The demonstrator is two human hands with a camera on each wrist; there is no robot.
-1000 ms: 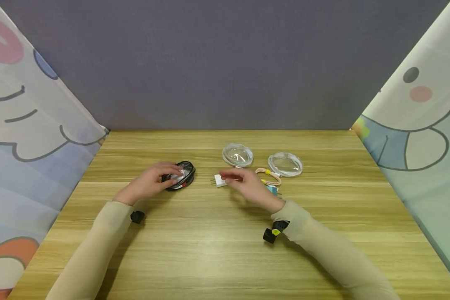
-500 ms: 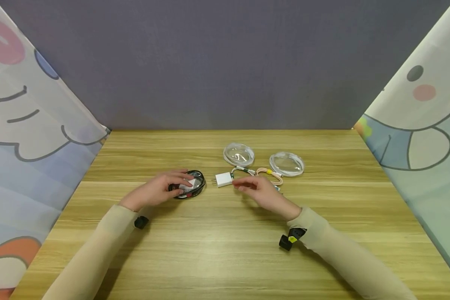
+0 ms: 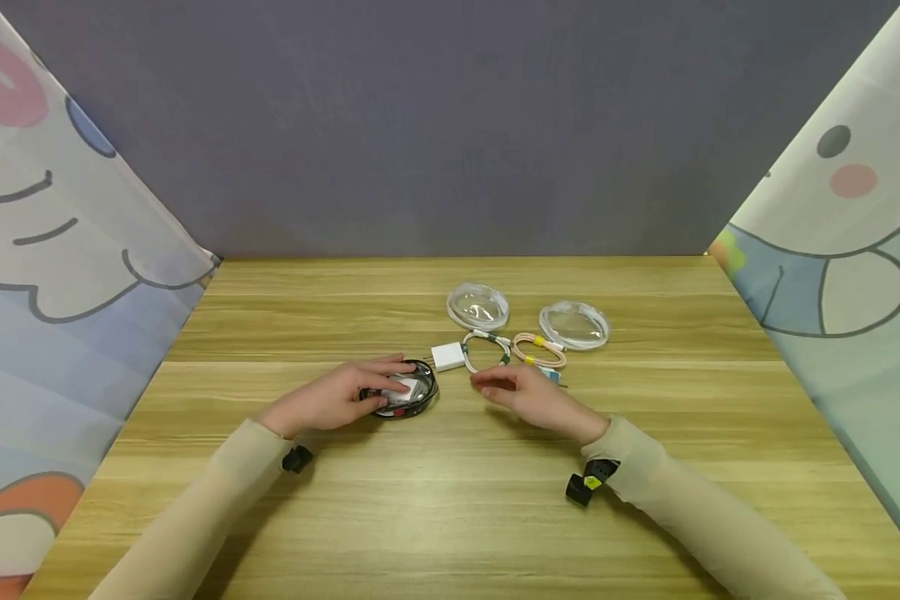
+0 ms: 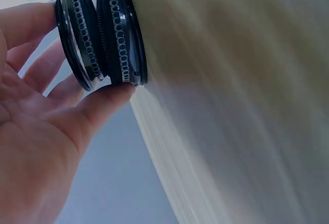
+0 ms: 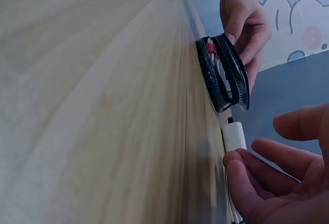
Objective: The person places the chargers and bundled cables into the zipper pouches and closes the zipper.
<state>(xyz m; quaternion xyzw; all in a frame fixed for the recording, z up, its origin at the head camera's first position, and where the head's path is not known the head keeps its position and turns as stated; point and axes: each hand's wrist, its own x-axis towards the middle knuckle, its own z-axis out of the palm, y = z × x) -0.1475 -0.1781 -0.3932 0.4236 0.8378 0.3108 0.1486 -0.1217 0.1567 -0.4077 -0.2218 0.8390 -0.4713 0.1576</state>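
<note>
My left hand (image 3: 326, 396) grips a round clear pouch (image 3: 422, 392) with black trim, thumb on one side and fingers on the other. In the left wrist view its black zipper (image 4: 105, 34) is parted. A white item with a red band (image 5: 211, 48) shows inside through the gap in the right wrist view. My right hand (image 3: 540, 402) holds nothing, its fingers loosely bent just in front of a coiled white cable (image 3: 487, 335) with green ties. A white plug charger (image 3: 447, 357) lies between the pouch and that cable, prongs toward the left.
Two round clear pouches with white trim, the left one (image 3: 478, 308) and the right one (image 3: 576, 325), lie farther back. A peach cable coil (image 3: 551, 364) with yellow ties sits before them, and a blue plug (image 3: 552, 377) is partly behind my right hand. A grey panel (image 3: 450, 167) bounds the wooden table.
My left hand has brought the black-trimmed pouch right and nearer to me. My right hand has drawn back to the right, off the white charger, uncovering it and the white cable.
</note>
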